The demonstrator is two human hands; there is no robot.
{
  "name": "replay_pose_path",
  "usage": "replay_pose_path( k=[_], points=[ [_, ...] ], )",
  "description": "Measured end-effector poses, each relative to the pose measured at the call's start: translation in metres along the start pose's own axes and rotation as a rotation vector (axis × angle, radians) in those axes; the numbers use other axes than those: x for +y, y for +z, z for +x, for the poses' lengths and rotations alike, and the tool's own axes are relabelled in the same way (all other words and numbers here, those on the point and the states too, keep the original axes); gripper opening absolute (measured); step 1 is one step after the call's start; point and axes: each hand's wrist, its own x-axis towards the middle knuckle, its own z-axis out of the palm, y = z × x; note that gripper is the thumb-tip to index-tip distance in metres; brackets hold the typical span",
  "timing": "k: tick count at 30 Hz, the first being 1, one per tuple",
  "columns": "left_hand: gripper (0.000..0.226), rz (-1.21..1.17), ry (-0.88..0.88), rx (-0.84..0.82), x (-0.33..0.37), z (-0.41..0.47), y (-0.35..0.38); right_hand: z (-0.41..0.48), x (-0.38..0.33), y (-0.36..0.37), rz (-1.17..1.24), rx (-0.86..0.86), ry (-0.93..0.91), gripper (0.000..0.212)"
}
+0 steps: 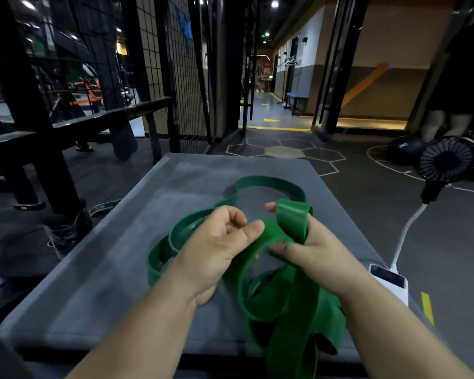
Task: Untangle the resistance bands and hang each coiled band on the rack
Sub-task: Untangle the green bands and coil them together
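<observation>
Tangled green resistance bands (282, 294) lie in loops on a grey padded platform (115, 258). My right hand (309, 253) grips a folded section of band that stands up between thumb and fingers. My left hand (216, 244) has curled fingers, and its thumb presses on the band next to the right hand. One loop (268, 181) reaches toward the platform's far side, others hang off the near edge. A black metal rack (39, 127) stands to the left.
A small black fan (446, 160) with a white cable and a white power bank (389, 280) sit at the right. A black medicine ball (405, 151) and a person's legs (443, 124) are beyond. A wire mesh partition (181, 77) stands behind the platform.
</observation>
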Motion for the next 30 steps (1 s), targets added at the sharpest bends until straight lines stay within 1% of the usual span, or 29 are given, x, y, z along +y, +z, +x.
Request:
replay_pose_path(
  k=[2, 3, 5, 7, 8, 10, 11, 12, 14, 15, 16, 18, 20, 22, 23, 25, 27, 28, 30],
  points=[
    [0.047, -0.004, -0.045, -0.006, -0.005, 0.001, -0.002, 0.003, 0.004, -0.007, 0.115, 0.162, 0.036, 0.048],
    [0.045, -0.025, -0.101, -0.053, -0.008, 0.000, -0.003, 0.005, 0.006, -0.011, 0.163, 0.231, 0.061, 0.047],
    [0.045, 0.032, -0.220, -0.197, -0.012, -0.003, -0.006, 0.008, 0.008, -0.017, 0.176, 0.301, 0.092, 0.052],
    [0.041, 0.130, -0.272, -0.307, -0.018, -0.006, -0.007, 0.009, 0.007, -0.019, 0.165, 0.334, 0.124, 0.057],
    [0.037, 0.118, -0.260, -0.319, -0.019, -0.005, -0.007, 0.009, 0.007, -0.019, 0.158, 0.349, 0.143, 0.059],
    [0.023, 0.010, -0.215, -0.256, -0.018, -0.004, -0.003, 0.008, 0.007, -0.018, 0.116, 0.357, 0.167, 0.064],
    [0.013, -0.057, -0.178, -0.191, -0.016, -0.002, -0.002, 0.007, 0.008, -0.017, 0.083, 0.341, 0.174, 0.064],
    [0.009, -0.114, -0.136, -0.116, -0.012, -0.001, -0.001, 0.007, 0.008, -0.017, 0.043, 0.326, 0.189, 0.058],
    [0.013, -0.165, -0.032, 0.004, -0.003, 0.001, -0.004, 0.006, 0.008, -0.018, -0.030, 0.292, 0.206, 0.032],
    [0.017, -0.158, 0.034, 0.030, 0.003, 0.002, -0.007, 0.006, 0.008, -0.019, -0.050, 0.275, 0.219, 0.025],
    [0.021, -0.143, 0.103, 0.033, 0.009, 0.001, -0.011, 0.005, 0.008, -0.020, -0.052, 0.254, 0.232, 0.024],
    [0.025, -0.043, 0.228, 0.003, 0.027, -0.004, -0.019, 0.003, 0.005, -0.022, -0.029, 0.200, 0.259, 0.028],
    [0.036, 0.131, 0.296, -0.079, 0.041, -0.011, -0.027, -0.001, 0.000, -0.021, 0.028, 0.117, 0.272, 0.027],
    [0.044, 0.257, 0.257, -0.209, 0.051, -0.018, -0.037, -0.003, -0.003, -0.021, 0.083, 0.038, 0.264, 0.021],
    [0.045, 0.307, 0.218, -0.242, 0.054, -0.020, -0.042, -0.004, -0.004, -0.021, 0.125, 0.008, 0.258, 0.020],
    [0.044, 0.441, 0.193, -0.235, 0.057, -0.023, -0.051, -0.006, -0.007, -0.021, 0.161, -0.071, 0.247, 0.032],
    [0.039, 0.608, 0.246, -0.207, 0.061, -0.025, -0.058, -0.009, -0.009, -0.021, 0.079, -0.166, 0.217, 0.044],
    [0.044, 0.640, 0.260, -0.217, 0.062, -0.027, -0.061, -0.011, -0.009, -0.020, 0.044, -0.216, 0.201, 0.048],
    [0.060, 0.578, 0.236, -0.255, 0.063, -0.033, -0.066, -0.016, -0.011, -0.020, 0.010, -0.342, 0.187, 0.059]
  ],
)
